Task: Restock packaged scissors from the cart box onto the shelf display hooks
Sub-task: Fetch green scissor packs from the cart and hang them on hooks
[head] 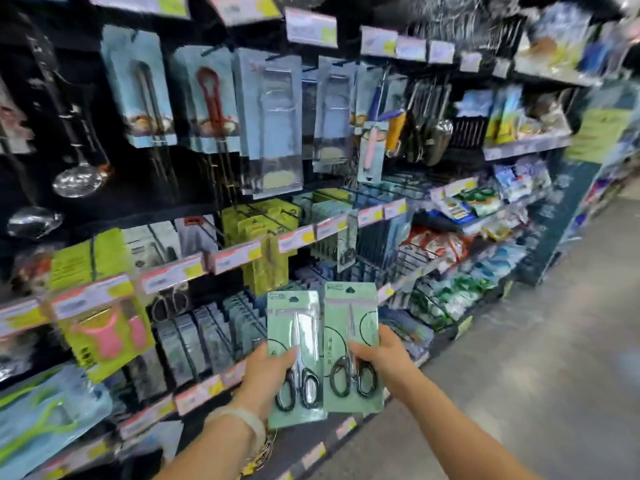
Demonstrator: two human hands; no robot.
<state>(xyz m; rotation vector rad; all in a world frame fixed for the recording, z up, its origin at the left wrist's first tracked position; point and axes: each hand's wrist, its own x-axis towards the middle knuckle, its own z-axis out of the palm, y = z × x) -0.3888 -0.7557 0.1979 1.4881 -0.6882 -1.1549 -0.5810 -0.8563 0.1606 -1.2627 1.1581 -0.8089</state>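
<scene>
No text, brand or number is proving legible anywhere in the head view, the whole frame being blurred. The right scissors pack (351, 344) is showing a short vertical column of dark characters on its green card, too small and soft to make out, and both it and the left scissors pack (294, 355) are carrying a small unreadable printed mark at the top corner. The shelf price tags (235, 255) are showing only pink and yellow patches with smeared print.

Both arms fwd — left hand (268, 370), right hand (384, 358) fingers pinching.
</scene>
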